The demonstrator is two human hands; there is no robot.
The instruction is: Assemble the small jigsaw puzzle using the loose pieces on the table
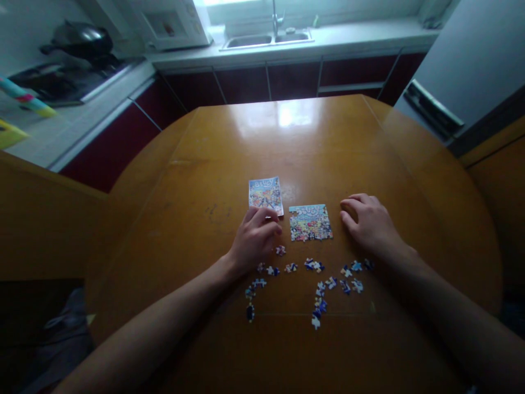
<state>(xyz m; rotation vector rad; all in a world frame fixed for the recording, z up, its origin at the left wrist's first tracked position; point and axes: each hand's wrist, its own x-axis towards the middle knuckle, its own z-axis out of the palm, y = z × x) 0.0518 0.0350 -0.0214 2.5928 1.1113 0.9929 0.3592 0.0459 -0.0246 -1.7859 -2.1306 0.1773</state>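
A partly joined jigsaw puzzle [310, 223] lies on the table between my hands, its top left and lower edges uneven. Left of it is a picture card [264, 192] with matching colours and lettering. My left hand [257, 232] hovers at the card's lower edge, fingers bent and a little apart, with nothing visible in them. To the puzzle's right my right hand [367, 219] rests on the table, thumb apart from the curled fingers, holding nothing I can see. Several loose puzzle pieces [314, 265] lie scattered nearer me; one single piece [280, 250] is close to my left hand.
The round-ended wooden table [229, 148] fills most of the view. Beyond it are a counter with a double sink [266, 40], a white microwave [170, 24] and a stove bearing a dark wok [82, 41]. A pale fridge [471, 65] stands at the right.
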